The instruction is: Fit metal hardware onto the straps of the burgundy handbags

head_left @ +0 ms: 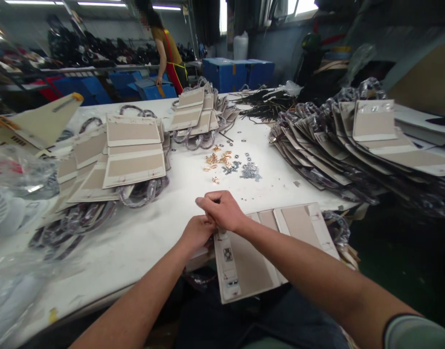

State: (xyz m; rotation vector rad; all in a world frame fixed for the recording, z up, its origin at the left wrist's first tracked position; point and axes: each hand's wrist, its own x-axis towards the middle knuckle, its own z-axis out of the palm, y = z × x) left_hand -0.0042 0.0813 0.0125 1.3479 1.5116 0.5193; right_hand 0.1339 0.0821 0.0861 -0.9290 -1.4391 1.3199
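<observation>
A beige bag panel [251, 261] with a plastic-wrapped handle lies across my lap at the table's front edge. Along its left border sit a square metal washer [227, 254] and small metal prongs [232, 283]. My left hand [198, 233] is closed around the panel's upper left corner, its fingertips hidden below. Just above it, touching it, my right hand [224, 212] is closed in a pinch over the same corner; whatever its fingers hold is hidden. Beyond my hands lie a pile of gold-coloured metal fittings [218, 159] and a heap of flat silver washers [250, 170].
Stacks of similar panels stand on the white table [178, 194]: a left stack [133, 150], a back stack [191, 111] and a large right stack [327, 140]. Black strips [268, 103] lie behind. A white fan [2, 208] is at far left. A person [171, 53] handles blue boxes.
</observation>
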